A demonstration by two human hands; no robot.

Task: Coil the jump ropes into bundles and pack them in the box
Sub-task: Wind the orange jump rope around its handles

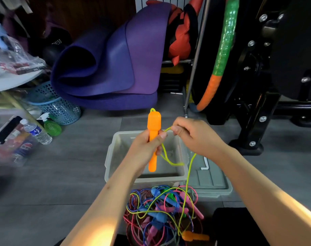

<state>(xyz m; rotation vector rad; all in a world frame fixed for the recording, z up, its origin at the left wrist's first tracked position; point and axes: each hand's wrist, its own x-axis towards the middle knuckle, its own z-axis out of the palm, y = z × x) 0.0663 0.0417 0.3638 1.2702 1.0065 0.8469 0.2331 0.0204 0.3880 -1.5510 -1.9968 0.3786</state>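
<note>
Orange handle (153,137) gripped in your left hand (147,148); right hand (192,137) pinches yellow-green cord (188,174). First coil starting; wrap next.

Two hands, left (147,148) and right (195,137), two orange handles (153,128) (195,237), one clear box (110,157), one lid (213,181), one rope tangle (161,210), one purple mat (115,59), one water bottle (36,130)

The left hand (147,148) grips an upright orange handle (153,137); just right of that grip, the right hand (195,137) pinches the yellow-green cord (189,173); below both sits the clear box (113,157).
</note>
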